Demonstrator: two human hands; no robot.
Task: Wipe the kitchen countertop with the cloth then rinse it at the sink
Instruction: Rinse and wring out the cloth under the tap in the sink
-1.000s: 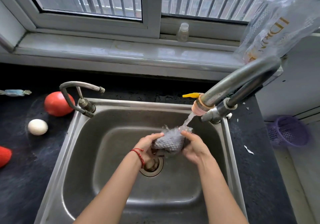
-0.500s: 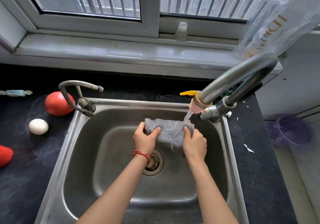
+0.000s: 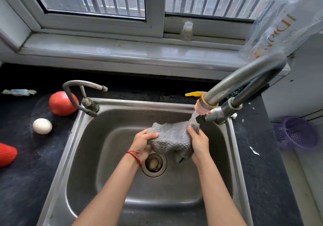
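1. Across the whole lower view runs the dark tabletop (image 3: pixel 29 182), with the steel sink (image 3: pixel 174 197) set into its middle, under a window sill.
2. Over the sink's right rear corner arches the large tap (image 3: pixel 244 79); its peach-coloured nozzle (image 3: pixel 203 106) pours a stream of water down and to the left into the basin.
3. At the sink's left rear corner stands a smaller, thin tap (image 3: pixel 76 93), its spout pointing right.
4. Above the basin, just behind the drain (image 3: pixel 154 164), hangs the grey cloth (image 3: pixel 172 138), bunched and wet, held between both hands; the water lands on its upper right corner.
5. On the cloth's left side the left hand (image 3: pixel 142 142) is clenched on the fabric, thumb on top, fingers tucked under; a red string circles that wrist.
6. On the cloth's right side the right hand (image 3: pixel 199 142) grips the fabric too, fingertips pressed into the upper right edge just beside the stream, with a fold of cloth drooping below the palm.
7. Left of the sink, on the tabletop, sit a red tomato (image 3: pixel 61 103) near the thin tap and a white egg (image 3: pixel 42 126) in front of it, the two apart.
8. At the far left edge lies a red mesh object (image 3: pixel 7 154), partly cut off.
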